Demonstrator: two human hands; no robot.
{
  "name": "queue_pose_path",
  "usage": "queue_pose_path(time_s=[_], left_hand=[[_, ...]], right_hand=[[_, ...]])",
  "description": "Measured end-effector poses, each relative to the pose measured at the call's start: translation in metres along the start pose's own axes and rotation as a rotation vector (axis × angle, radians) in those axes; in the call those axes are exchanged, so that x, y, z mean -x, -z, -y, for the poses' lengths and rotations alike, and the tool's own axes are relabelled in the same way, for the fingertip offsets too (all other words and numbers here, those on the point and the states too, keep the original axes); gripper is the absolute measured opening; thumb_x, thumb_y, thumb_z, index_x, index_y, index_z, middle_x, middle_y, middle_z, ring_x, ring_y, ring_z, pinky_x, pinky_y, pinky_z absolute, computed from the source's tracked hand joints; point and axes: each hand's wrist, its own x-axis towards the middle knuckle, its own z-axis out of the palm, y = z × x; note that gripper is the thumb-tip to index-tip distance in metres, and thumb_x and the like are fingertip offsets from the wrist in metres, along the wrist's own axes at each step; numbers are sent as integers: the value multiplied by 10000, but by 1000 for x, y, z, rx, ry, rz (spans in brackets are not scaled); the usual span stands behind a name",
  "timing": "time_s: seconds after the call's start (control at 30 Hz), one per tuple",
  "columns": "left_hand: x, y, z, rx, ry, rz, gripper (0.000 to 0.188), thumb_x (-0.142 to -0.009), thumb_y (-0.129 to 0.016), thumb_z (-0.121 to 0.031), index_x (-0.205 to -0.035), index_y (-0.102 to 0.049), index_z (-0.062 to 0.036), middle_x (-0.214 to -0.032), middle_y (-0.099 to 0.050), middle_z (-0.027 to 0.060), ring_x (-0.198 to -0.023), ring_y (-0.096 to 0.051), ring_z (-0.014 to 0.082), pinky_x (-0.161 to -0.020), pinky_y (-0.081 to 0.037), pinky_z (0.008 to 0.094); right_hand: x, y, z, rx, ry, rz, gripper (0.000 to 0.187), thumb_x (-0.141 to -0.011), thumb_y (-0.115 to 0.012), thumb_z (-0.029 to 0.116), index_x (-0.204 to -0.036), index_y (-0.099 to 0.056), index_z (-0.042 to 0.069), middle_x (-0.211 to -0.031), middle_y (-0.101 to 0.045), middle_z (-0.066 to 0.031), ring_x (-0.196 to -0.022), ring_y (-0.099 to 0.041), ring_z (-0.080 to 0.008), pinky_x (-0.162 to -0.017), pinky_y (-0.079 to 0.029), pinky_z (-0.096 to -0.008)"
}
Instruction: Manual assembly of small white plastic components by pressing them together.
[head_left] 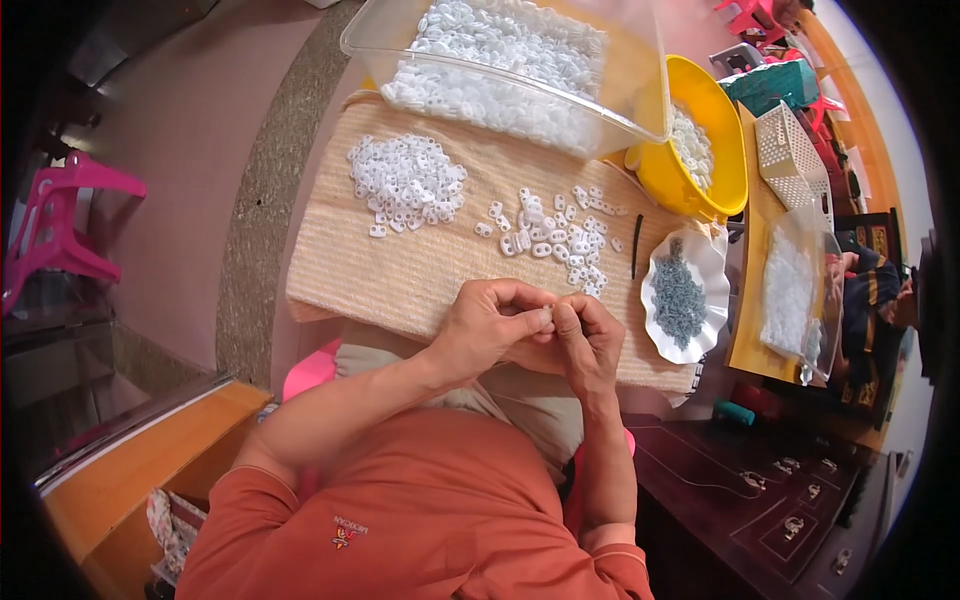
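My left hand [482, 326] and my right hand [592, 345] meet above the near edge of the cloth-covered table. Both are closed, thumbs and fingertips pinched together at one spot. Whatever they hold is too small and too covered to name. Just beyond them lies a loose scatter of small white plastic pieces [545, 235] with two holes each. A denser heap of similar white pieces [408, 180] sits farther left. To the right of my hands, a white wavy-edged dish [712, 300] holds a mound of small grey-blue parts [678, 300].
A clear plastic bin [640, 85] of white pieces stands at the table's far side, beside a yellow bucket [735, 150]. A thin black stick [637, 246] lies near the dish. Another person [870, 290] is at the right, by a clear box [800, 345]. Pink stool [70, 220] far left.
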Motion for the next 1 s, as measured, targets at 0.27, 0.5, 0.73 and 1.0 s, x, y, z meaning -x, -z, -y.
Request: queue_pose_path(time_s=[0.27,0.5,0.73,1.0], left_hand=[[-1,-1,-7,120,53,-13,200,-859,-631,-20,-1041,-618,61,-894,-659,82,-758,-629,105,-698,-533,217],[-1,4,-12,219,51,-30,192,-862,-623,-10,-1047,-611,39,-903,-652,92,-784,-649,137,-736,-558,258],[-3,8,-22,263,-7,-75,188,-859,-621,-3,-1044,-611,23,-898,-651,86,-798,-656,139,-759,-572,278],[-3,9,-26,260,-14,-98,190,-855,-619,4,-1044,-611,24,-896,-644,80,-784,-651,135,-751,-571,274]], right_hand=[[0,-1,2,-77,22,-51,170,-723,-673,128,-859,-586,73,-837,-618,-82,-736,-622,-242,-608,-510,-325],[-11,16,9,-54,-74,-93,174,-756,-653,114,-911,-615,46,-902,-638,-98,-809,-621,-254,-707,-500,-343],[-43,18,25,452,264,-198,144,-824,-647,43,-968,-658,41,-793,-612,-81,-632,-586,-174,-553,-448,-289],[-54,9,31,607,232,-193,137,-788,-678,129,-910,-653,70,-810,-600,-100,-678,-614,-279,-580,-473,-369]])
